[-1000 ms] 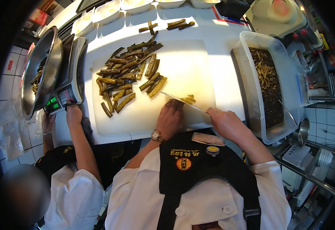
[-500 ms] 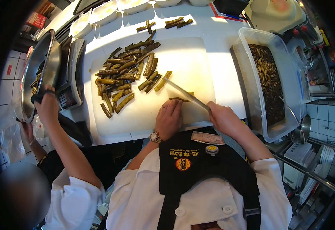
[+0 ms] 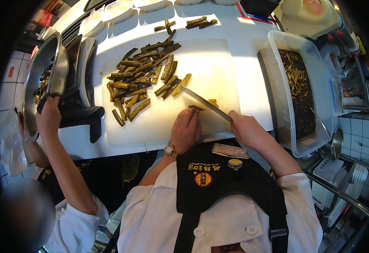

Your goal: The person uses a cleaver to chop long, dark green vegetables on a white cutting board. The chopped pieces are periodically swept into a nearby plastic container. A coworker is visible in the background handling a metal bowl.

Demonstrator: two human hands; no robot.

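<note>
My right hand (image 3: 248, 130) is wrapped round the handle of a knife (image 3: 204, 102), its blade slanting up and left across the white cutting board (image 3: 212, 55). Bent fingers of my left hand (image 3: 186, 131) press a brownish-green vegetable strip (image 3: 197, 108) onto the board, close to the blade. A short cut piece (image 3: 213, 102) lies just beyond the blade. Left of the knife tip, a heap of similar vegetable strips (image 3: 139, 75) covers much of the board. One lighter strip (image 3: 182, 84) rests beside the tip.
Right stands a clear plastic tub (image 3: 296, 145) of dark shredded food. At left, a co-worker's hand (image 3: 48, 118) grips a steel bowl (image 3: 59, 69) with dark cloth. White containers (image 3: 119, 11) line the far side. A few strips (image 3: 201, 22) lie beyond the board.
The knife has come down through the strip, leaving a piece beyond the blade. The co-worker's hand and bowl have shifted slightly, and the dark cloth now spreads over the table's left edge.
</note>
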